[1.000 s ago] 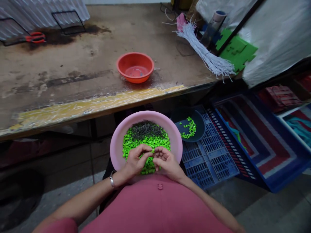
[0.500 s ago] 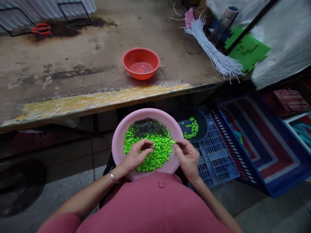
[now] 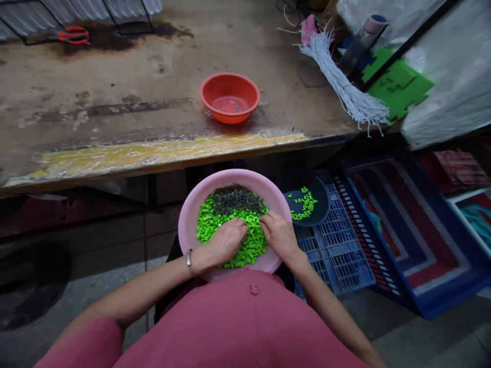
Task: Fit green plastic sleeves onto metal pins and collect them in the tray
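A pink bowl (image 3: pixel 233 175) rests on my lap, filled with small bright green plastic pieces (image 3: pixel 209 225) and a heap of thin dark metal pins (image 3: pixel 238 197) at its far side. My left hand (image 3: pixel 226 240) lies knuckles up on the green pieces, fingers curled down into them. My right hand (image 3: pixel 278 232) is beside it at the bowl's right, fingertips bent down where the green pieces meet the pins. What either hand pinches is hidden. A silver bracelet is on my left wrist.
A dark dish (image 3: pixel 322 197) with a few green pieces sits on a blue crate (image 3: pixel 333 245) to the right. On the worn table (image 3: pixel 115 112) ahead: a red bowl (image 3: pixel 230 97), white cords (image 3: pixel 345 92), green foam (image 3: pixel 399 84), red scissors (image 3: pixel 74 35).
My right hand, which had swung out to the right holding a green piece, has come back into the pink bowl. My left hand has dropped flat onto the green pieces.
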`<state>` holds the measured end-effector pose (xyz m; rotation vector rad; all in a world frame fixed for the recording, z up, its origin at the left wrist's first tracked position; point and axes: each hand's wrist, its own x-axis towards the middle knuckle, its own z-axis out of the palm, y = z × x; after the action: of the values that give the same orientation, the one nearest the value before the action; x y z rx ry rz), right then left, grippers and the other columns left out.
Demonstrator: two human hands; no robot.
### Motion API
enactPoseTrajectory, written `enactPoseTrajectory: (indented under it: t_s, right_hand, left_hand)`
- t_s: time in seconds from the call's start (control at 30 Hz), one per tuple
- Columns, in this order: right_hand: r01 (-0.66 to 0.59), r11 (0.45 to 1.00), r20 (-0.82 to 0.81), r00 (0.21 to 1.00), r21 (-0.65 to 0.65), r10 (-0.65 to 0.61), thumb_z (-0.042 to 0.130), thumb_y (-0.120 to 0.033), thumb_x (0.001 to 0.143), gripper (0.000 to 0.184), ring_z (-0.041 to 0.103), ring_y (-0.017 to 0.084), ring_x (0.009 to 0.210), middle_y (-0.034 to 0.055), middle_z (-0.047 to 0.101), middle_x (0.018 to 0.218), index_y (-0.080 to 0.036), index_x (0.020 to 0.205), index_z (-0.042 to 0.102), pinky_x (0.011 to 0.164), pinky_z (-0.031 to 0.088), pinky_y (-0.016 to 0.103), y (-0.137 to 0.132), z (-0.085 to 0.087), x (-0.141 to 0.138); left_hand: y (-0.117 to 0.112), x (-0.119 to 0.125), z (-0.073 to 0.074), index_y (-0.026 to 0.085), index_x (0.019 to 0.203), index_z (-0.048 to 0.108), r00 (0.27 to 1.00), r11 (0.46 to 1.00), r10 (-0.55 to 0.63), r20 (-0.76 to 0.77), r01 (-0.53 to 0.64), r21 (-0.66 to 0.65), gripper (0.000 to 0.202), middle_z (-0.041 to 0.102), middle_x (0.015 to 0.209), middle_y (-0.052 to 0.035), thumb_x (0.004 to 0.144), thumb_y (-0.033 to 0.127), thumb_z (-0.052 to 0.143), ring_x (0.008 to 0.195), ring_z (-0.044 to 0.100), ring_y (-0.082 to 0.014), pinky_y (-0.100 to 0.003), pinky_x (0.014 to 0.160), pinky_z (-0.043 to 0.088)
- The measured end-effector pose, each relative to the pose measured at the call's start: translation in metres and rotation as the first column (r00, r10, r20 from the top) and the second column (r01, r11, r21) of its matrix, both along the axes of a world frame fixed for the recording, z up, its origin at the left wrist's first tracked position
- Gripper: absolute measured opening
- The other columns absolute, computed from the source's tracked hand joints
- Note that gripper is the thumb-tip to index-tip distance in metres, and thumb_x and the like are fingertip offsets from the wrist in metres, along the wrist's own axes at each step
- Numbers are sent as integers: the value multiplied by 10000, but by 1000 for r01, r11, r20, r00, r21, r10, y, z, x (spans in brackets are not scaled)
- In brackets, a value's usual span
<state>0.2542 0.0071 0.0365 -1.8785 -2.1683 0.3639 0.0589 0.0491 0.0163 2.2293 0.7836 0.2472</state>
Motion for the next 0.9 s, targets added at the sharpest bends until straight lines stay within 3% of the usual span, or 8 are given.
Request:
enactPoseTrajectory:
  t_s: [0.17,0.27,0.4,0.57,0.9]
  right_hand:
    - [-154,980,85,983,-123,165,602,-98,859,174,594,194,756,55,635,753,-181,719,666,653,425,284,9,-20,-13]
    - [-187,967,121,970,-174,209,573,-86,860,170,590,207,758,74,649,770,-161,754,682,681,441,303,5,-32,-28]
    - [-159,963,194,960,-215,202,527,-26,843,194,589,252,841,134,659,855,-107,849,703,727,459,355,-3,-42,-51]
    - [-99,965,283,944,-242,168,524,-9,822,228,557,294,907,198,629,945,-47,971,692,705,462,396,-14,-37,-65]
    - [-105,951,295,936,-291,194,504,-51,852,241,551,314,917,208,622,975,-36,980,708,714,462,434,-21,-21,-70]
  left_hand:
    - [5,6,-18,174,748,545,1000,1000,-7,-13,7,0,236,518,812,-57,918,89,405,764,463,-205,-337,752,424]
    - [7,4,-23,152,811,554,994,999,-14,-112,20,46,244,537,883,-73,939,86,357,795,483,-200,-333,766,437]
    - [8,4,-19,128,906,577,975,993,-53,-215,74,91,247,560,952,-89,964,107,337,842,524,-199,-317,783,456]
    - [6,6,-15,128,935,598,947,984,-46,-318,98,150,241,585,950,-96,958,112,359,824,555,-201,-307,755,473]
    - [-1,13,-16,88,940,609,918,975,-42,-393,124,186,250,626,923,-146,902,43,366,842,599,-251,-371,787,506]
